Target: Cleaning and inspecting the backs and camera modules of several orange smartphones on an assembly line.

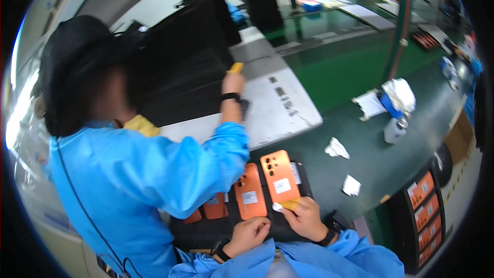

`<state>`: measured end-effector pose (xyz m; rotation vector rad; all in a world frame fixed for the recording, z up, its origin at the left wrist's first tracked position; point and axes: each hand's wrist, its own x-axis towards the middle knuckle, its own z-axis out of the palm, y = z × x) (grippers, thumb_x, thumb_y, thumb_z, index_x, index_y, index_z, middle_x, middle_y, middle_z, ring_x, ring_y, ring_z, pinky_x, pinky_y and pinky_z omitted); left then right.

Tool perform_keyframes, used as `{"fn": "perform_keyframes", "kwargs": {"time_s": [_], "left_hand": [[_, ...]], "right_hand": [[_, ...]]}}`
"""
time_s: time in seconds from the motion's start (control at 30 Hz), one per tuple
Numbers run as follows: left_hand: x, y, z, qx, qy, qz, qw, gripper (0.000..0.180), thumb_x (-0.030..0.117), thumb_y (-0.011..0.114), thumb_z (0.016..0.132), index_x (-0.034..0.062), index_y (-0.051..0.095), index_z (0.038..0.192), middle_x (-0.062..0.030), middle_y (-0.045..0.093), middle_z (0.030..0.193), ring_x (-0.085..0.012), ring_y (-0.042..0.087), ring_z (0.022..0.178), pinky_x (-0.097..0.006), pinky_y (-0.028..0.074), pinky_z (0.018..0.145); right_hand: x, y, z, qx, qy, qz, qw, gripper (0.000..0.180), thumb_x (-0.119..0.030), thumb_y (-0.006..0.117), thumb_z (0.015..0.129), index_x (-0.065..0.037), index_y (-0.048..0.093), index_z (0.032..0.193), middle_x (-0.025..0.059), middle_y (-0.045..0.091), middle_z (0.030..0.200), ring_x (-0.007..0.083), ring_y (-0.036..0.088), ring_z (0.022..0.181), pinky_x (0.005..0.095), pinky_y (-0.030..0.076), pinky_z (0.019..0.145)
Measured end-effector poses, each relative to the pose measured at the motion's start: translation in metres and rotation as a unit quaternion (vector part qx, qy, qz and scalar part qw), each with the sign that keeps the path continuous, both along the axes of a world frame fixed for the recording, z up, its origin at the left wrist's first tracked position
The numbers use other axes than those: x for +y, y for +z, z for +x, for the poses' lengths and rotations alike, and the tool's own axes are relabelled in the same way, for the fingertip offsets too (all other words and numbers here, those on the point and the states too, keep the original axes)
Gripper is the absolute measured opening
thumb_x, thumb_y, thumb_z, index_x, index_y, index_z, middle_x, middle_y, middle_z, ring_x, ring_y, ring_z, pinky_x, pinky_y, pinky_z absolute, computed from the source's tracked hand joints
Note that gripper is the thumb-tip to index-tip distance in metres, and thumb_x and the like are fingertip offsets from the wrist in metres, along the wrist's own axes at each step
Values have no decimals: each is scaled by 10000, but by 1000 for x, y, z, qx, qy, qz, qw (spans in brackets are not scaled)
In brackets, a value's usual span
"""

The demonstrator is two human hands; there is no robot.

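My right hand point(307, 221), with yellow covers on its fingertips, pinches a small white wipe point(277, 207) at the lower edge of an orange phone point(271, 167). The phone lies back up on a black mat point(304, 179), with dark camera lenses and a white label. Left of it lies a second orange phone point(250, 185), also labelled. My left hand point(248, 237) is curled closed just below that second phone; whatever its fingers may hold is hidden. More orange phones point(215, 211) lie farther left, partly covered by a co-worker's sleeve.
On my left a co-worker in blue point(118, 175) reaches across a white board point(278, 108) beside large black trays point(180, 56). Crumpled white wipes point(337, 148) and a small bottle point(395, 131) are on the green bench point(360, 175). A black rack point(406, 221) holding orange phones stands at lower right.
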<state>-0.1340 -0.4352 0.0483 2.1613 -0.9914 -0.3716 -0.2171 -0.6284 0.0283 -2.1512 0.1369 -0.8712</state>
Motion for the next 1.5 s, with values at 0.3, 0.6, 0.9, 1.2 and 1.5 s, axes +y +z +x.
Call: {"fn": "perform_keyframes", "kwargs": {"time_s": [0.3, 0.6, 0.9, 1.2, 1.5], "left_hand": [[1, -20, -1, 127, 53, -9, 990, 144, 241, 689, 919, 100, 661, 905, -8, 620, 630, -136, 606, 531, -301, 467, 511], [-4, -18, 5, 140, 68, -21, 988, 170, 235, 712, 917, 82, 651, 877, 8, 600, 601, -88, 577, 509, -268, 443, 493], [-3, -27, 6, 133, 76, -21, 988, 167, 240, 718, 910, 85, 665, 878, 16, 609, 610, -81, 581, 517, -260, 439, 492], [-3, -25, 5, 108, 78, -6, 991, 161, 230, 733, 890, 85, 665, 875, -11, 602, 605, -116, 587, 508, -278, 446, 491], [-7, -18, 7, 121, 87, 28, 988, 165, 195, 750, 898, 63, 659, 859, 16, 628, 635, -33, 586, 573, -212, 463, 548]], "right_hand": [[0, 12, -2, 20, 46, 26, 998, 118, -115, 767, 801, -57, 736, 899, 84, 722, 885, 287, 666, 755, 380, 482, 686], [-7, 9, 4, 13, 44, 49, 998, 127, -122, 768, 808, -66, 740, 919, 78, 728, 901, 284, 672, 757, 382, 484, 689], [-11, 7, 5, 9, 53, 57, 997, 136, -115, 770, 802, -68, 744, 927, 84, 731, 905, 285, 674, 756, 373, 489, 690], [-12, 6, 2, 19, 59, 59, 996, 144, -106, 776, 789, -67, 744, 924, 94, 725, 889, 287, 664, 726, 374, 494, 678], [-15, -4, 6, -6, 57, 72, 996, 150, -109, 785, 785, -67, 742, 922, 94, 710, 856, 292, 655, 707, 374, 490, 660]]}}
